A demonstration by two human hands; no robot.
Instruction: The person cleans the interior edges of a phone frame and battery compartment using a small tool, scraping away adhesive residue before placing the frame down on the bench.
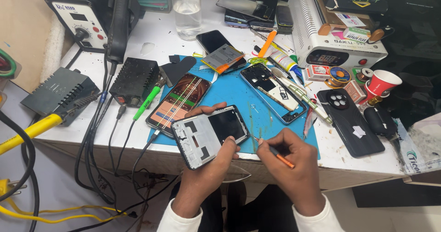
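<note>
**Phone frame in hand, tool tip hard to see**

Gripping an opened phone frame (209, 134), left hand (206, 170) is closed round its near edge, palm hidden under it. Right hand (291, 167) pinches an orange-handled tool (281, 157), thin tip blurred just right of frame. Wrists cut off w/ white sleeves.

White worktable (151, 34) w/ blue mat (239, 94), pale floor (55, 190) (cables trailing), tan wall (23, 25) at left
</note>
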